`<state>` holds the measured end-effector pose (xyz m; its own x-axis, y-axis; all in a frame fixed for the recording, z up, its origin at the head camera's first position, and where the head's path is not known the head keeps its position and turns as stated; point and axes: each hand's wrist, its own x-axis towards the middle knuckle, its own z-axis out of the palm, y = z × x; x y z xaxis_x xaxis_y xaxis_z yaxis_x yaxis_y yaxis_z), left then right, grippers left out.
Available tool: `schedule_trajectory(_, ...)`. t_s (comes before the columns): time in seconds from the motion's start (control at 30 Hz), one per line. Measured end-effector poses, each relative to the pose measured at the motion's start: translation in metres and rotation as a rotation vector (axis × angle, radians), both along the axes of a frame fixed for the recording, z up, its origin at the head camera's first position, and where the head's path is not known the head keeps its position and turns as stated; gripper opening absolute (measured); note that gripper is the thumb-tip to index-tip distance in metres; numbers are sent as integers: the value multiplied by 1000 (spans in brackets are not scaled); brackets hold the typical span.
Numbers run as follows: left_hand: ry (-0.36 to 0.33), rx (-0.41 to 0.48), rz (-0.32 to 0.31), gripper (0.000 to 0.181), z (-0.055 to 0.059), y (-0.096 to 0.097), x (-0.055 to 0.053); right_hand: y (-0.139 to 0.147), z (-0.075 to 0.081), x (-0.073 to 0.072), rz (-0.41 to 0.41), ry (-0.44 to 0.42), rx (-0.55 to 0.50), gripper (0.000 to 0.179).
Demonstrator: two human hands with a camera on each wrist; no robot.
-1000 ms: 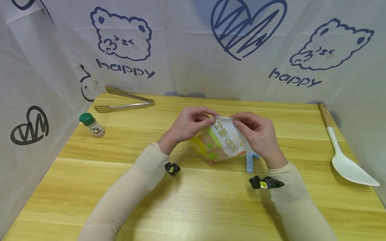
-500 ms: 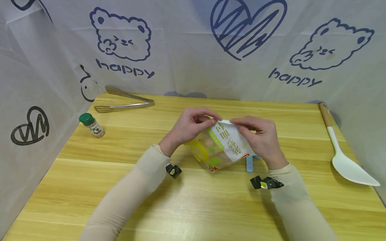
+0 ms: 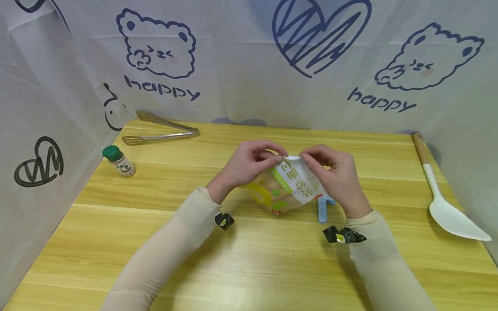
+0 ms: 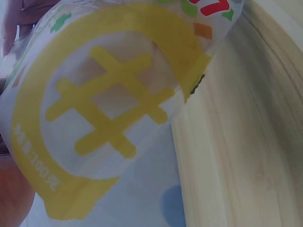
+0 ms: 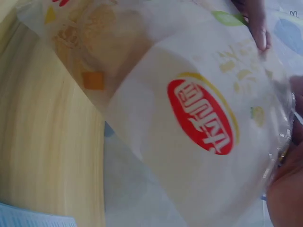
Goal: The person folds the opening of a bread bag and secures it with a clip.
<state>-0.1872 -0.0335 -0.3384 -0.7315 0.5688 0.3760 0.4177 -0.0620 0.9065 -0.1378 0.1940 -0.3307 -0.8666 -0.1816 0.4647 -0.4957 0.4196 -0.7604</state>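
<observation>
- Backdrop cloth [image 3: 241, 65], quantity 1: white; carries two bear drawings, each above the word "happy".
- Table [image 3: 253, 268], quantity 1: wood-grain surface.
- Sleeves [image 3: 167, 255], quantity 2: beige, one per arm.
- Spoon [image 3: 447, 211], quantity 1: white head, wooden handle; lies along the table's right side.
- Bag [image 3: 288, 192], quantity 1: printed, part clear; held in both hands over the middle of the table. Contact between its lower end and the table cannot be determined.
- Tongs [image 3: 167, 138], quantity 1: metal, arms spread; at the far left.
- Hands, quantity 2: left hand [image 3: 249, 162] and right hand [image 3: 336, 172] each pinch the bag's upper edge between thumb and fingers; narrow gap between them.
- Bottle [image 3: 119, 162], quantity 1: green cap; near the tongs.
- Wrist devices [image 3: 224, 220], quantity 2: black.
- Blue item [image 3: 322, 210], quantity 1: partly hidden, just beside the bag in the head view.
</observation>
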Motion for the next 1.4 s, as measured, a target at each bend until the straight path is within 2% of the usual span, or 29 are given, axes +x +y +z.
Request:
schedule_trajectory(0.2, -10, 5, 11, 14, -2, 1, 1, 3, -1, -3, 40, -106, 28, 16)
schedule_trajectory(0.47, 26, 26, 3, 13, -2, 4, 2, 3, 1, -4, 71, -201, 12, 18)
schedule_trajectory(0.67, -5, 14, 13, 15, -2, 4, 2, 2, 2, -3, 65, -205, 10, 16)
schedule_trajectory(0.8, -48, -12, 26, 19, -1, 3, 2, 1, 2, -3, 49, -192, 22, 15)
schedule_trajectory(1.0, -109, -78, 8, 20, 1, 4, 4, 0, 1, -2, 15, -179, 45, 15)
schedule_trajectory(1.23, -73, -109, 54, 14, -1, 8, 5, 0, 2, -2, 20, -186, 42, 15)
schedule_trajectory(1.4, -40, -121, 71, 16, 0, 8, 6, 2, 4, -2, 35, -197, 44, 16)
